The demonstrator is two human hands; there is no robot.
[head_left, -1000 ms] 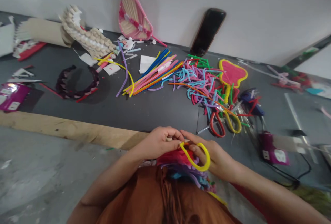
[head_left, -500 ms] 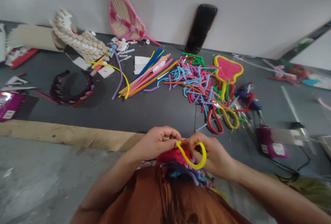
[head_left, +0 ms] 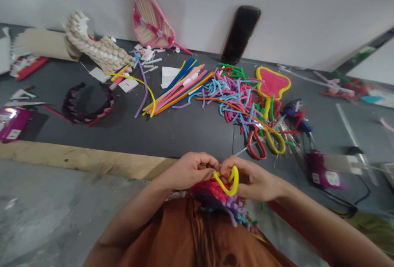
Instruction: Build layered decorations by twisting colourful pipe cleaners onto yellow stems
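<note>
Pinches a bendy yellow stick (head_left: 231, 192) in the left hand (head_left: 193, 171). Curls the right hand (head_left: 250, 178) close; cannot tell its grip.

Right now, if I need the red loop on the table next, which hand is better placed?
Probably the right hand: it is nearer the red loop. The left hand is farther off, across the bent yellow strand. Both hands are at that strand, so the right may have to let go first.

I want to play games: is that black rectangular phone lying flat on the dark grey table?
No, the phone stands tilted, leaning against the pale grey wall.
</note>
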